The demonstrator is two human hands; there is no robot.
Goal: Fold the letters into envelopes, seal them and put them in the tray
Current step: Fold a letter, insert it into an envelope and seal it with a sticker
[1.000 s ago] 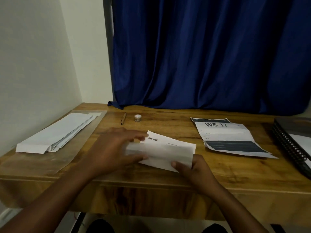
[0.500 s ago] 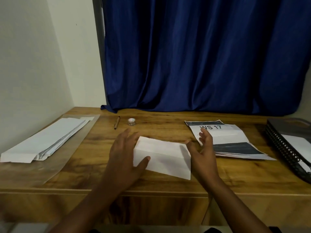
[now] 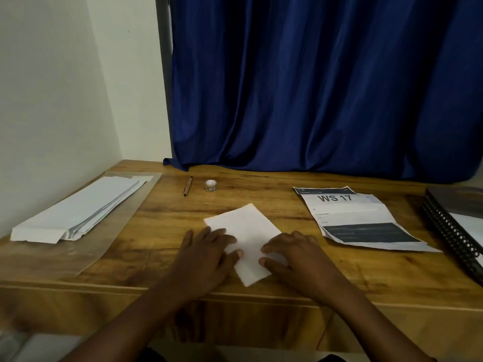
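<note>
A folded white letter (image 3: 245, 226) lies flat on the wooden desk (image 3: 261, 189) near its front edge, turned at an angle with one corner pointing away from me. My left hand (image 3: 206, 254) rests on its left edge with fingers spread and flat. Pressing on its right lower part is my right hand (image 3: 295, 253), fingers fairly straight. A stack of white envelopes (image 3: 78, 212) lies at the far left on a clear plastic sheet (image 3: 122, 226). A small roll of stickers (image 3: 211, 185) stands at the back of the desk.
A pen (image 3: 188, 186) lies left of the sticker roll. A creased printed sheet marked WS 17 (image 3: 358, 218) lies to the right. A dark spiral-bound book (image 3: 454, 226) sits at the far right edge. A blue curtain (image 3: 313, 87) hangs behind the desk.
The letter has been folded shut and turned from lying crosswise to lying at an angle. Both hands came down from its sides onto it and now press it flat.
</note>
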